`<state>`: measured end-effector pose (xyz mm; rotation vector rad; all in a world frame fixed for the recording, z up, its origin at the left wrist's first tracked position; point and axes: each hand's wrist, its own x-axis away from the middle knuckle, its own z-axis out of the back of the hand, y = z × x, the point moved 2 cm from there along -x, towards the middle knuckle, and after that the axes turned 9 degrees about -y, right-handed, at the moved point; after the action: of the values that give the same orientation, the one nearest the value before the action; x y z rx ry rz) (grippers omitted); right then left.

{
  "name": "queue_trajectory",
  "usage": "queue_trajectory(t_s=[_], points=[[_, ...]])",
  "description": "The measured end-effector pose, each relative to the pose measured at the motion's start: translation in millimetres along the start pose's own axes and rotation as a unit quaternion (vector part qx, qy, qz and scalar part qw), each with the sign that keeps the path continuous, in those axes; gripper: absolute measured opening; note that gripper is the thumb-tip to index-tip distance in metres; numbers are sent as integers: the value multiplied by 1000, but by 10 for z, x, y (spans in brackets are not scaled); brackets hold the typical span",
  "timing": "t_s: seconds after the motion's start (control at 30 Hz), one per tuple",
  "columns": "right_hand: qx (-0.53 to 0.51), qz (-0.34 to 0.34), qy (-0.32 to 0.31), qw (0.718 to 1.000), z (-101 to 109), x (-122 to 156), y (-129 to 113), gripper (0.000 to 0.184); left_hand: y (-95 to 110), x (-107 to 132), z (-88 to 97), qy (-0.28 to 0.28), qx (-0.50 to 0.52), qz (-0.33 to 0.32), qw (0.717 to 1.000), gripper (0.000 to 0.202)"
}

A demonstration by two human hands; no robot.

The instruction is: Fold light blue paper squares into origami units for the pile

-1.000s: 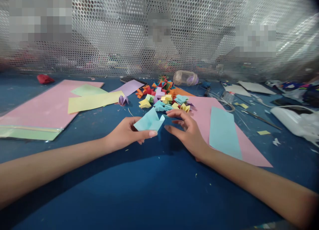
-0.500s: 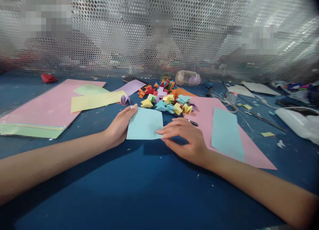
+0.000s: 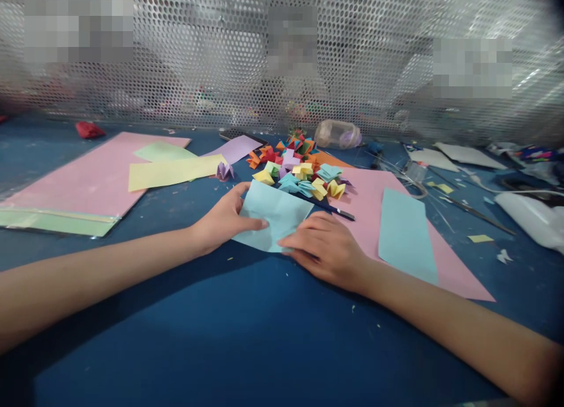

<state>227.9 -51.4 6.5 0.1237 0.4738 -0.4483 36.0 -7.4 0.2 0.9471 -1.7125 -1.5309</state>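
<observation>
The left hand [image 3: 227,216] grips a light-blue square of paper [image 3: 275,207], its thumb across the near face and the other fingers mostly hidden behind. The right hand [image 3: 328,248] pinches the lower right part; its own fingers cover that corner. The square is held above the blue table [image 3: 211,325], between the hands. Just beyond, a slim dark tool [image 3: 341,212] is partly hidden, so its kind is unclear. Behind lie folded paper pieces [image 3: 303,171], overlapping too closely to count. Lilac paper [image 3: 235,148] partly covers a phone [image 3: 240,137]. A white bundle [image 3: 535,219] is cut off at the right edge. Shapes behind the perforated screen [image 3: 211,60] are blurred.
</observation>
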Motion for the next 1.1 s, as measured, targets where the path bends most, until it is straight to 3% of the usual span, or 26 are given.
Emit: queue_trajectory(t_s=[0.17,0.4,0.5,0.57,0.63,0.7,0.77,0.83,1.0,1.1], points=[[-115,-71,-10,991,2,6,71,19,-8,-17,13,14,8,4,1000,57],[-152,-67,-13,986,38,-25,124,7,3,-15,2,32,1,19,999,47],[-153,-56,-34,986,29,-33,118,10,-38,-17,22,24,-31,11,999,52],[-157,-44,-53,985,16,-30,110,11,-56,-13,37,8,-103,-26,994,61],[-164,-35,-70,983,-2,-24,105,11,-40,7,41,-2,-243,-98,965,71],[-177,-43,-78,980,-20,-20,108,10,2,47,29,9,-406,-183,895,77],[-199,-92,-83,972,-35,-22,121,13,43,92,16,37,-518,-245,819,76],[-232,-168,-85,954,-46,-31,133,19,62,122,7,37,-565,-275,777,66],[-307,-280,-69,907,-48,-94,126,23,23,118,24,-68,-582,-196,786,22],[-320,-313,-56,892,-65,-136,139,26,36,139,65,-102,-570,-169,798,13]])
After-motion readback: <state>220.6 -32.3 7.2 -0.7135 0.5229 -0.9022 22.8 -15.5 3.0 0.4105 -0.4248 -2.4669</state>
